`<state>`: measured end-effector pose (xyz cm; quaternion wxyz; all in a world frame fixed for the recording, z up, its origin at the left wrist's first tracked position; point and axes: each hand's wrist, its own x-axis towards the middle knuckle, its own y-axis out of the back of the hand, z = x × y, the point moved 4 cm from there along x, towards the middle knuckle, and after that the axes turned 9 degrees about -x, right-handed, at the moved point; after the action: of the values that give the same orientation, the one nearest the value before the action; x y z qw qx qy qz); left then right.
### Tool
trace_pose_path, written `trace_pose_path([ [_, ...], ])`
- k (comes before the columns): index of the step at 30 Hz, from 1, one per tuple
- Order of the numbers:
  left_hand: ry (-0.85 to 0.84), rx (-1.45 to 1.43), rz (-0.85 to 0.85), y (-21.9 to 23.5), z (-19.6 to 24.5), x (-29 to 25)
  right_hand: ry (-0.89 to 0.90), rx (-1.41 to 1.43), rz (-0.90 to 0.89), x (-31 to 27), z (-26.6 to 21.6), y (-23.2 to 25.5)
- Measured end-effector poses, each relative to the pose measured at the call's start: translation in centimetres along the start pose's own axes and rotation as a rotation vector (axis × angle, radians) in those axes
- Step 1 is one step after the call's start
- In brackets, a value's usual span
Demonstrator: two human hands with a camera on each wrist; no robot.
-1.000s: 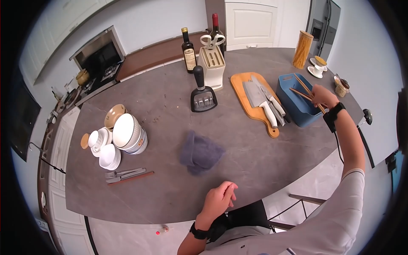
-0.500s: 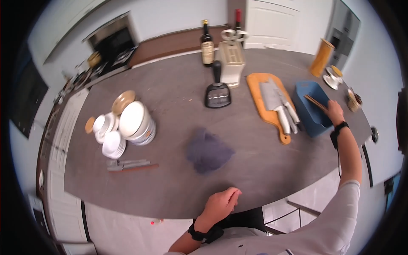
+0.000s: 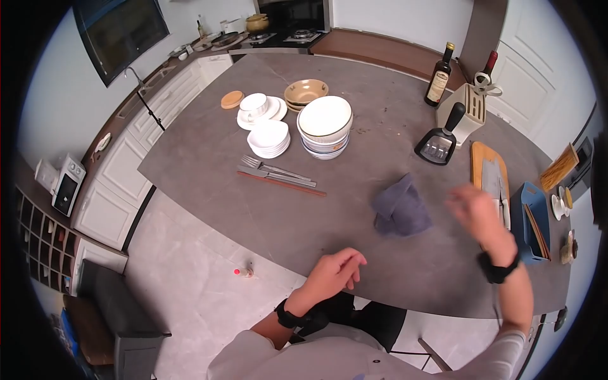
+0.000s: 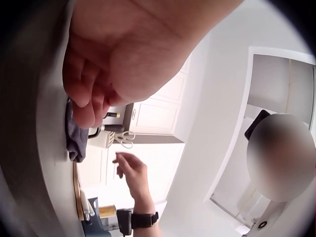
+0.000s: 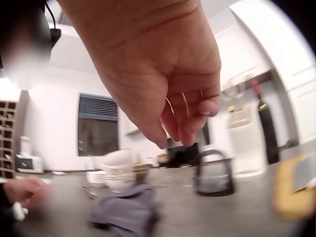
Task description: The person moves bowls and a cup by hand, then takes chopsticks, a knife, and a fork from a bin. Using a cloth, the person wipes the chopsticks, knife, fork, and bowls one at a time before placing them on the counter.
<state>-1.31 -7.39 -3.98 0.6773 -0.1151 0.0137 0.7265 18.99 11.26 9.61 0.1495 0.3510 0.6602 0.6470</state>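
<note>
My right hand (image 3: 478,212) hangs over the table between the crumpled purple-grey cloth (image 3: 402,208) and the cutting board (image 3: 482,152). Its fingers are loosely bent with nothing in them, as the right wrist view shows. Wooden chopsticks (image 3: 537,229) lean inside the blue bin (image 3: 520,237) to the right of that hand. At the table's front edge, my left hand (image 3: 332,273) idles with loosely curled, empty fingers. A cleaver (image 3: 490,176) and other white-handled knives lie on the board.
Stacked bowls (image 3: 325,120), small white dishes (image 3: 268,139), and a fork (image 3: 275,168) with other cutlery stand or lie on the left. A black-handled tool (image 3: 440,142), a knife block (image 3: 462,113) and bottles (image 3: 440,76) are farther back. A pasta jar (image 3: 559,167) stands at far right.
My right hand has let go of the chopsticks in the blue bin and moved left, away from it. The head view has turned left. My left hand stays near the front edge.
</note>
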Motion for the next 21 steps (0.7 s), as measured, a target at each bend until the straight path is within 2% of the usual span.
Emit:
trace_pose_path([
  [1,0.011,-0.023,0.083,0.9,0.0,-0.3,0.183,0.052,-0.011,1.8,-3.8,-1.5],
  [3,0.002,-0.027,0.127,2.2,0.0,-1.0,0.356,0.119,-0.055,4.8,-9.2,-6.0],
  [6,-0.010,-0.055,0.201,4.3,0.1,-2.5,0.451,0.157,-0.011,8.2,-15.4,-12.1],
  [8,-0.032,-0.170,0.246,5.8,0.1,-3.1,0.479,0.033,0.012,9.5,-18.1,-15.0],
  [12,-0.040,-0.295,0.277,8.4,-0.2,-3.2,0.408,-0.102,0.001,10.2,-19.5,-18.2],
  [15,-0.110,-0.405,0.224,8.8,0.0,-2.5,0.399,-0.169,-0.054,10.3,-19.3,-18.7],
  [17,-0.105,-0.584,0.234,8.4,0.3,-2.2,0.390,-0.112,-0.183,10.0,-19.4,-18.3],
  [18,-0.104,-0.585,0.227,8.3,-0.2,-1.9,0.384,-0.116,-0.183,9.6,-19.3,-18.2],
  [20,-0.146,-0.665,0.278,8.4,-1.4,-1.0,0.383,0.169,-0.288,8.2,-19.2,-18.5],
  [21,-0.145,-0.669,0.267,8.2,-1.3,-0.7,0.375,0.161,-0.287,7.5,-19.2,-18.0],
])
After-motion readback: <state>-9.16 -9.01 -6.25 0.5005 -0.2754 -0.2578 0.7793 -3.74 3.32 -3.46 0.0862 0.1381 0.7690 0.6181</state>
